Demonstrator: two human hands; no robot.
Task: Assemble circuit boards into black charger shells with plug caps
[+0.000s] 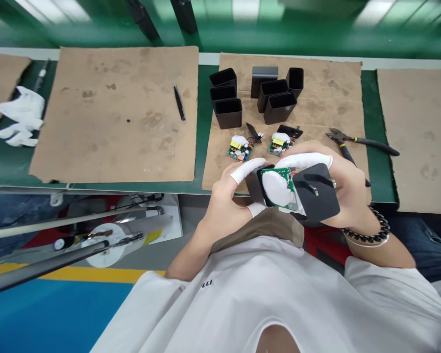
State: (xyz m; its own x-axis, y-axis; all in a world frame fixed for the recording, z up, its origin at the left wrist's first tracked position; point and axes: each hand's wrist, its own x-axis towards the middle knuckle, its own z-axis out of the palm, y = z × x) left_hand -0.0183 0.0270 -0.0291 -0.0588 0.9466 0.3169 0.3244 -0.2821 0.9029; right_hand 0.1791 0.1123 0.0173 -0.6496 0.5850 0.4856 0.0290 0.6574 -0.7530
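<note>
In the head view, my left hand (pixel 222 203), with white finger cots on its thumb and a finger, grips a black charger case (pixel 255 189) near the table's front edge. My right hand (pixel 349 186) is closed around a black end cap (pixel 318 208) with two metal plug prongs. Next to that cap, a green circuit board (pixel 291 185) bearing a round white pad (pixel 277 189) sits partly inside the case's open end. How deep it goes is hidden. White covers also show on my right fingers.
Several empty black cases (pixel 228 115) stand on the right cardboard sheet (pixel 327 103). Before them lie two circuit boards (pixel 239 148) (pixel 279 143) with black caps. Cutting pliers (pixel 347 139) lie to the right, tweezers (pixel 179 104) on the left cardboard. White gloves (pixel 22 113) lie far left.
</note>
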